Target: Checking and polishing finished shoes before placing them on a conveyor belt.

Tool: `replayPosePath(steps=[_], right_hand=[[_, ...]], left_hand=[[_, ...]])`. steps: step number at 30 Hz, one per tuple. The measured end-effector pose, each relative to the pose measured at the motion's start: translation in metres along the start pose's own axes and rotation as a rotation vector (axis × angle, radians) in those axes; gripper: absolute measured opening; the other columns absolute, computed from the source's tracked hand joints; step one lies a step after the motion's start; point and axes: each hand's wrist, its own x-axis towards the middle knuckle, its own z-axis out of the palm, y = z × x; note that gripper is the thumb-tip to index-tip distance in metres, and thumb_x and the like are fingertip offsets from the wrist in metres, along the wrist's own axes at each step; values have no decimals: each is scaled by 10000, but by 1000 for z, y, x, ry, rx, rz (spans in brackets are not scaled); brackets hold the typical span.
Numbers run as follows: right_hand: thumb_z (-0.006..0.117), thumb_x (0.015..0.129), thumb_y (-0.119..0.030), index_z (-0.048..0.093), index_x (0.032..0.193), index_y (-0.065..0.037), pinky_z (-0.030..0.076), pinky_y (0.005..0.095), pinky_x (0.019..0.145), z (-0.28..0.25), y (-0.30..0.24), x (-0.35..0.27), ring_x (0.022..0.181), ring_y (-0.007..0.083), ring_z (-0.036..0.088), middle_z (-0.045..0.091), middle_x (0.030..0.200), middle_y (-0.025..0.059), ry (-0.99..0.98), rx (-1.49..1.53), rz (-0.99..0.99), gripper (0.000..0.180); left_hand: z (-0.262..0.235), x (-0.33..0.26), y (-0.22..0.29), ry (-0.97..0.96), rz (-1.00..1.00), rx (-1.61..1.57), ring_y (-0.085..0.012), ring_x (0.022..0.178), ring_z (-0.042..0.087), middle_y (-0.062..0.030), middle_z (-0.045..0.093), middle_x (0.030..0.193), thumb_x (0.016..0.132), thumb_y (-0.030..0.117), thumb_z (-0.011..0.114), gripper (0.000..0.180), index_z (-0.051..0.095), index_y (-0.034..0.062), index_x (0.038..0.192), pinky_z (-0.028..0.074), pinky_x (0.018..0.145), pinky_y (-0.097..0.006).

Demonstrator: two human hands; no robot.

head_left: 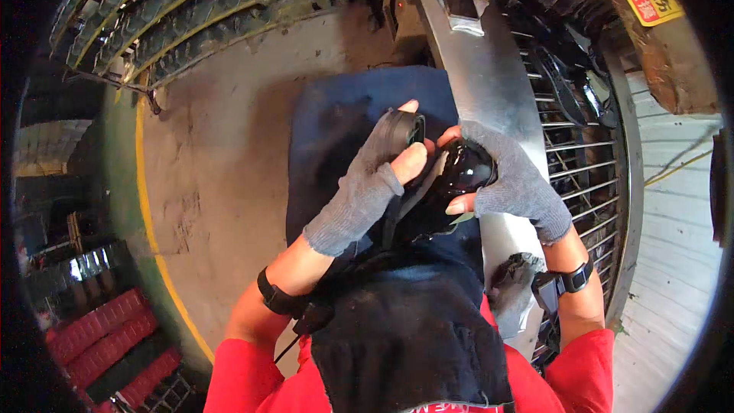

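My left hand point(382, 157), in a grey fingerless glove, is closed around a black rubber shoe sole point(415, 129), with the thumb and fingertips on its edge. To its right, my right hand point(497, 172), gloved the same way, grips a glossy black shoe point(468, 172) by its rounded toe. Fingers lie on the far side of the shoe and the thumb on the near side. Sole and shoe are close together over my lap, and my hands almost meet between them. The shoe's rear part is dark and hard to make out against the apron.
A dark blue apron point(329, 107) covers my lap. At right runs a metal bench point(489, 69), with a barred rack point(581, 172) holding dark shoe parts beside it. Shelves of dark shoes point(222, 0) stand far left; red stacked items point(107, 336) sit lower left.
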Motion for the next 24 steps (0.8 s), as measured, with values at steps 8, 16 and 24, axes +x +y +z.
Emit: replayPosePath(steps=[8,16,24], right_hand=[[998,628,-277,674,1261,-30,492,333,1043,9,-1,6,1076,184,682,717,1092,81,16,-193,21,753],[974,616,-461,682,1151,-55,576,406,826,25,-9,4,923,356,747,724,977,157,159,-310,-185,733],[949,635,-485,668,1185,-56,578,442,807,42,-28,-7,923,402,727,715,994,181,178,-346,-209,752]], left_hand=[[6,-3,-12,224,219,346,-210,1289,559,-117,610,1365,1077,545,493,673,515,-7,1462,407,1133,-345],[8,-14,1,156,241,466,-190,1260,551,-72,594,1319,1008,623,507,695,568,23,1352,396,1139,-355],[14,-34,6,187,305,592,-237,1127,562,-105,554,1198,944,639,545,715,528,26,1311,452,994,-385]])
